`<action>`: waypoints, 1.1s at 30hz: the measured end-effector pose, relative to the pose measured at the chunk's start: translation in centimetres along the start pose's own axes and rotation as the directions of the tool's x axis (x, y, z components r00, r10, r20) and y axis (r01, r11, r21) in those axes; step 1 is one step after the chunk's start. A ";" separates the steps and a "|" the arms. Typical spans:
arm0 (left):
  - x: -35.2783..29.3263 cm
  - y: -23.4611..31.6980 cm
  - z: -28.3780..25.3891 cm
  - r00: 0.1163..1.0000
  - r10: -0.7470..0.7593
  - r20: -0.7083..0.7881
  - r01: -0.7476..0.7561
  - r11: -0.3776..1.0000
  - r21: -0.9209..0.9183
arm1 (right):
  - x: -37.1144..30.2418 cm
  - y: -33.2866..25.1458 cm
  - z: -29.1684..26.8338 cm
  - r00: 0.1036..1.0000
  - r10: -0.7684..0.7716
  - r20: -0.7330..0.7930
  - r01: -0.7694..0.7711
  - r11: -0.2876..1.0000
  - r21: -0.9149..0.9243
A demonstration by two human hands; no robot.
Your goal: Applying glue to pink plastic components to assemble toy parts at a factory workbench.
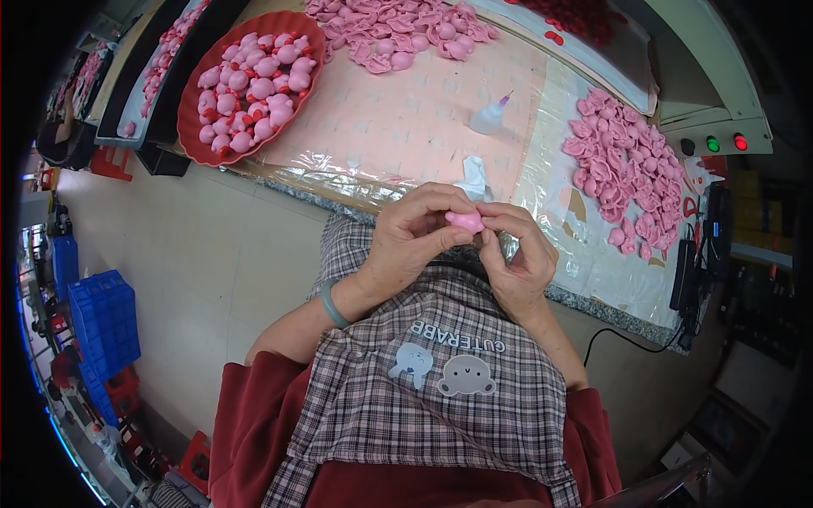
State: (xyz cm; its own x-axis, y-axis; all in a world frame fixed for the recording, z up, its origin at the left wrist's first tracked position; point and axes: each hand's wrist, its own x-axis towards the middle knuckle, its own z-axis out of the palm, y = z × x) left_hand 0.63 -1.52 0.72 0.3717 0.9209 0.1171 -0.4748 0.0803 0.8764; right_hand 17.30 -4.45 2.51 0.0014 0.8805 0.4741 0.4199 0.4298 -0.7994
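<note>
A small pink rubbery piece (pixel 465 222) is pinched between the fingertips of both hands, just in front of the table's near edge. My left hand (pixel 413 239) curls around it from the left, with a green bangle on the wrist. My right hand (pixel 518 258) grips it from the right. Both hands hover over my checked apron. A small glue bottle with a purple tip (pixel 491 117) lies on the table beyond the hands.
A red round tray (pixel 191 129) at the far left holds several finished pink figures. Piles of pink pieces lie at the far middle (pixel 398 30) and at the right (pixel 622 165). A control box with green and red buttons (pixel 713 142) stands right. Blue crates (pixel 103 322) stand on the floor left.
</note>
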 end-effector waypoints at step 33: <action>-0.4 -0.2 0.1 0.998 -0.056 -0.025 0.055 0.998 -0.030 | 0.1 0.6 0.3 0.969 -0.208 0.134 0.229 0.959 -0.166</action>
State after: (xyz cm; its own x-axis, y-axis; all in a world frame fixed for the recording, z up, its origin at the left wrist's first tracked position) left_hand 0.66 -1.90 0.59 0.3775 0.9243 0.0560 -0.4769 0.1423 0.8674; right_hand 17.27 -4.06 1.90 -0.2072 0.7905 0.5764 0.5541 0.5804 -0.5968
